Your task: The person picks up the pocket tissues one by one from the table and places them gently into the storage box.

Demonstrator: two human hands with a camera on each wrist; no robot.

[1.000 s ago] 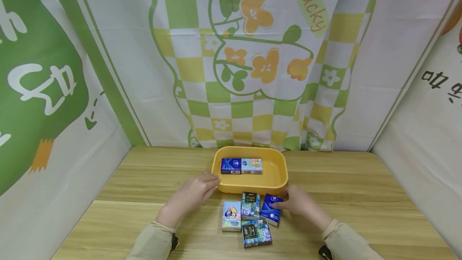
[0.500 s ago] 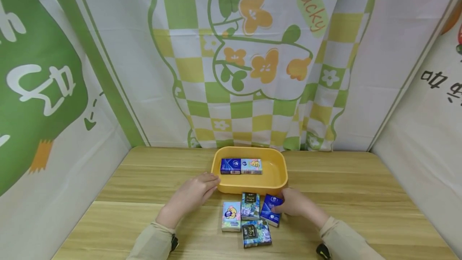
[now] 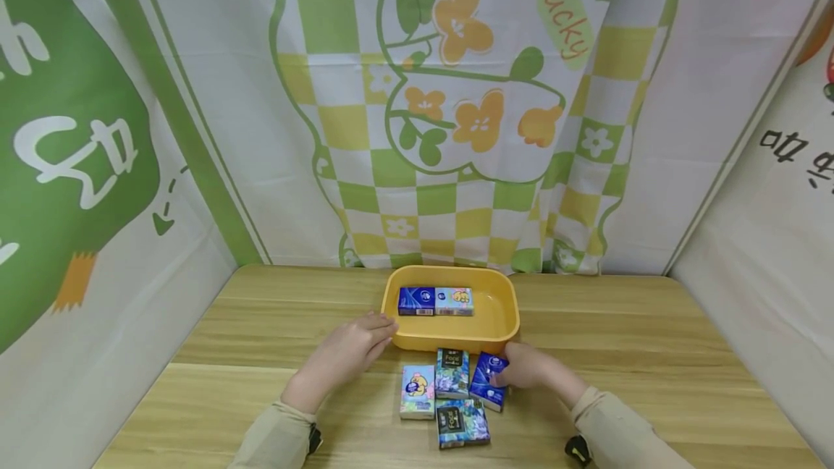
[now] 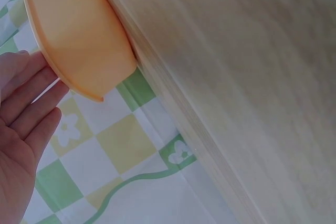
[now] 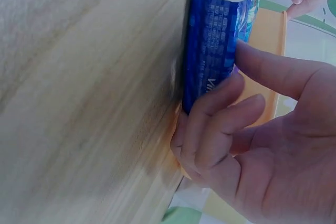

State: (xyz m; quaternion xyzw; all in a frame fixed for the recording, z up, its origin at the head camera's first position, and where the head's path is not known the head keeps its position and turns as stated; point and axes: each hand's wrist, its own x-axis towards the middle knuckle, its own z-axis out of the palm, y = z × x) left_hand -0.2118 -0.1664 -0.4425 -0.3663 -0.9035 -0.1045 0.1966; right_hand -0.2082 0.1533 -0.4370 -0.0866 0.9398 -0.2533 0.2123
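Observation:
My right hand (image 3: 529, 366) is at a dark blue pocket tissue pack (image 3: 487, 381) lying on the table; the thumb rests on its face. In the right wrist view, curled fingers (image 5: 212, 124) lie along the side and far end of the pack. My left hand (image 3: 345, 347) touches the left rim of a yellow tray (image 3: 449, 344) with extended fingers (image 4: 39, 93). Two tissue packs lie end to end inside the tray: a blue one (image 3: 415, 300) and a light one with a yellow cartoon (image 3: 455, 300).
Left of the gripped pack lie a green-blue patterned tissue pack (image 3: 452, 375), a cartoon tissue pack (image 3: 418, 391) and another patterned pack (image 3: 462, 423) nearer the front. A checkered cloth (image 3: 456, 201) hangs behind the wooden table (image 3: 619, 324).
My right hand has settled over the blue tissue pack, its thumb now lower on the face. The left hand and the tray have stayed in place.

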